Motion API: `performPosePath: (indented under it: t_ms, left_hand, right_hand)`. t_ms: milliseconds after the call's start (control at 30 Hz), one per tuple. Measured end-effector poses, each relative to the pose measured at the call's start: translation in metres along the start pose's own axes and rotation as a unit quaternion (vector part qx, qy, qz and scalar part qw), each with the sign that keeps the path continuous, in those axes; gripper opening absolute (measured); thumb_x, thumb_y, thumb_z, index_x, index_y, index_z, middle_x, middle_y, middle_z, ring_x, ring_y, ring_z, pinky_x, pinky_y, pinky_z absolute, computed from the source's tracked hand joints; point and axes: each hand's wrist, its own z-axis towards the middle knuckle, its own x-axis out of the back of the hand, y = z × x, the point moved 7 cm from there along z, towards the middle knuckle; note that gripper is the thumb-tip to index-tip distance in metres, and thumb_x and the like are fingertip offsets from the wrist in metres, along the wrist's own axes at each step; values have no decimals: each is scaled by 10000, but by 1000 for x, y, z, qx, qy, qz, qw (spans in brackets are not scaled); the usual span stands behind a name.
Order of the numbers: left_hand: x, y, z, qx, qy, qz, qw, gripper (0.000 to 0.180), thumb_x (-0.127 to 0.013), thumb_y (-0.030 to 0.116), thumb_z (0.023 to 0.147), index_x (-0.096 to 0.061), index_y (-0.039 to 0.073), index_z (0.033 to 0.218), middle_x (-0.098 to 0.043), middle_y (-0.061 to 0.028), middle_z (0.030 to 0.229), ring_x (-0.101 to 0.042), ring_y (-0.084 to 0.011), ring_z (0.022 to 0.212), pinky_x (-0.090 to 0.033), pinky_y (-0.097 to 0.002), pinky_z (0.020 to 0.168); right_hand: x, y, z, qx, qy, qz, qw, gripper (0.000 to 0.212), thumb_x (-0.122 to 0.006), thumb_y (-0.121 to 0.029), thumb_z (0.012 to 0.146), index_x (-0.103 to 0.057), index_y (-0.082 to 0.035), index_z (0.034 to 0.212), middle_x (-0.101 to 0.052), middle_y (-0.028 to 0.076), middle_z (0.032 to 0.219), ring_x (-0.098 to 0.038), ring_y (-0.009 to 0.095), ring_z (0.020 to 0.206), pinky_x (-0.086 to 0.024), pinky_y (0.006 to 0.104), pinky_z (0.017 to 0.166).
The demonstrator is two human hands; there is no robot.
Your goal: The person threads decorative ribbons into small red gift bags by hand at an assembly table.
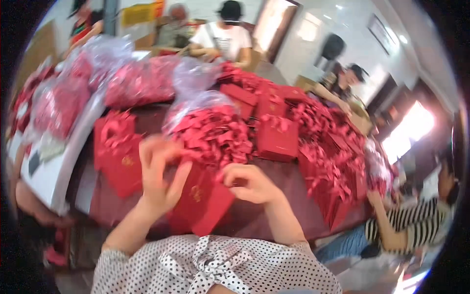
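Near: red gift bag (208,201) was btwn L hand (159,174) & R hand (254,183), prob. for two-handed work. L open, fingers spread by bag's top left; R fingers curled at top right, grip unclear. Beyond: red ribbon heap (213,137) sat in clear plastic sack (200,100), likely to stay together. Far: co-worker (227,41) in white was across table (289,183).

Wall (306,54): pale | back: brown-framed opening (275,24), brightly lit | right: window (409,129), overexposed white | upper right: framed panel (383,33), small ceiling light (403,38) | furniture: table (283,172), dark red top; white side table (45,179) at left
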Motion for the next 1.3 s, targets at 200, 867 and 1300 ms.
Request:
performPosePath:
  t_ms: [200,867,1300]
  left_hand:
    - [-63,3,-43,-14,-268,-13,963,332,-749,104,683,-570,60,960,-552,-101,972,-518,-312,976,-384,-397,845]
    - [-76,-66,-55,182,-353,-78,914,79,-598,66,851,-555,0,849,-532,-152,711,-552,-242,631,-443,-339,600]
    - [-62,-86,-93,369,-396,-219,812,102,-602,27,874,-569,-37,946,-570,0,785,-486,-55,721,-412,-225,630]
  right_hand:
    - [-13,63,-9,-89,-34,203,975,121,-596,-90,773,-550,-20,860,-529,50,1037,-495,130,966,-414,270,803]
    - [112,85,-80,-174,425,142,877,158,-567,-153,926,-588,-43,1037,-619,23,831,-556,83,699,-441,207,614]
    - [31,115,-66,-215,123,-162,955,155,-677,-103,827,-669,-58,975,-653,27,822,-593,95,724,-455,220,673]
